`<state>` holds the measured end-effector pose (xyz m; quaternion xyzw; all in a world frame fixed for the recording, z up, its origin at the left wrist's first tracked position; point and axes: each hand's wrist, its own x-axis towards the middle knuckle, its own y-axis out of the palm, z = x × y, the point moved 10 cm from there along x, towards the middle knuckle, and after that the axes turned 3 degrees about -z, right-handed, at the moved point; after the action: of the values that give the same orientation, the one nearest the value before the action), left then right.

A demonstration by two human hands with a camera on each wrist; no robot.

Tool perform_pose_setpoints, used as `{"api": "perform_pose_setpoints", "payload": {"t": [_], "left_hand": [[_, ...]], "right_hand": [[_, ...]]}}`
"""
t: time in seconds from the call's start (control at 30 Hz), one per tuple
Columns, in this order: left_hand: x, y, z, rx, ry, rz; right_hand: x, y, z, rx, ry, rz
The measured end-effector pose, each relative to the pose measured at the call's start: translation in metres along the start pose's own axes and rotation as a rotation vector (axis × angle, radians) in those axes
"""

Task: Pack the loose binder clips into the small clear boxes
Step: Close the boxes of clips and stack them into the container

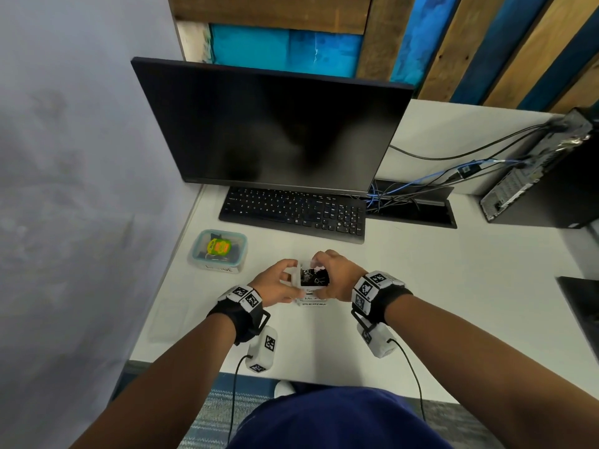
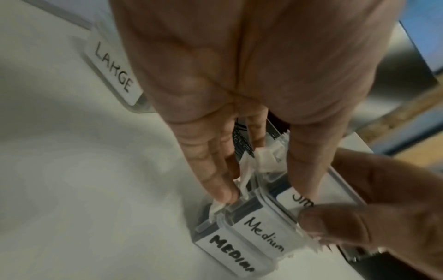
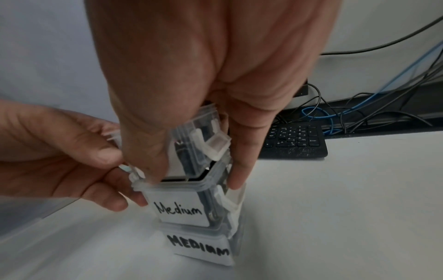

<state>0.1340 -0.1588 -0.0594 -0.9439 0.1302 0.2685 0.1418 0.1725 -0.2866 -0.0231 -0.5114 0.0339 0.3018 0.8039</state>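
Desk [image 1: 453, 286] edge near stacked boxes [image 1: 312, 291]

White desk [image 1: 453, 286]: keyboard [image 1: 293, 210] and monitor [image 1: 269, 124] top center, lidded container [image 1: 217, 251] center-left, box stack [image 1: 312, 298] center, computer tower [image 1: 544, 176] right.

On the desk [image 1: 453, 286], three small boxes stand stacked, the top box [image 1: 312, 280] seemingly holding binder clips [image 1: 314, 275], between the left hand [image 1: 275, 283] and right hand [image 1: 337, 273]. A larger container [image 1: 217, 251] sits to their left, the keyboard [image 1: 293, 213] behind, the monitor [image 1: 269, 124] behind that.
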Motion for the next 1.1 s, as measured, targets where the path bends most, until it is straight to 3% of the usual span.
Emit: {"api": "perform_pose_setpoints", "payload": {"t": [0.2, 0.4, 0.73, 0.9, 1.1], "left_hand": [[0.006, 0.000, -0.010, 0.306, 0.108, -0.053], [0.013, -0.001, -0.017, 0.513, 0.203, -0.113], [0.016, 0.000, -0.025, 0.538, 0.249, -0.097], [0.014, -0.003, -0.026, 0.499, 0.237, -0.152], [0.014, 0.000, -0.027, 0.522, 0.213, -0.134]], "right_hand": [[-0.005, -0.002, -0.016, 0.100, 0.000, 0.091], [-0.014, -0.003, -0.037, 0.301, 0.019, 0.028], [-0.011, 0.006, -0.048, 0.393, 0.056, -0.034], [-0.012, 0.005, -0.059, 0.412, 0.117, -0.059], [-0.018, -0.001, -0.066, 0.316, 0.111, -0.117]]}}
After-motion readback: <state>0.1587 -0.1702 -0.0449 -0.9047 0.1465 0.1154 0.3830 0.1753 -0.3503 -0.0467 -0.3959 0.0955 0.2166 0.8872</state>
